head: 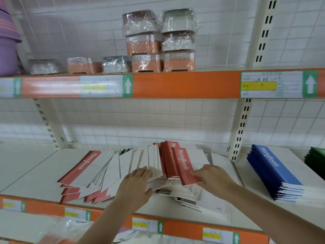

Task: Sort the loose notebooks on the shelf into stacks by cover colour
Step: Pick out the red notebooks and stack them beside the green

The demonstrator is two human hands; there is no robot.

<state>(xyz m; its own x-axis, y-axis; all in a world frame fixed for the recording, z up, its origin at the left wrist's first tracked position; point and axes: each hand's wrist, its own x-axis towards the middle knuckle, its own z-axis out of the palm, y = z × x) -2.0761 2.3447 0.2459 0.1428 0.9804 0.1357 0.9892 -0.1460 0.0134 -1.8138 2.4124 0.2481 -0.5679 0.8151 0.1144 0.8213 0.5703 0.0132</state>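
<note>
The right hand (213, 176) has its fingers (196, 174) curled onto the near end of a red notebook (186, 166), pinching it at the front of a leaning bunch. The left hand (137, 182) lies flat with straight fingers (143, 170) pressing on the white notebooks (153, 159) just beside the red ones. More red and white notebooks (84, 175) lie spread out to the left on the white shelf (28, 166). Far to the right sits a neat blue stack (274, 173), with a green stack (315, 159) past it. Wrapped boxes (149, 44) sit on the upper shelf (184, 84).
</note>
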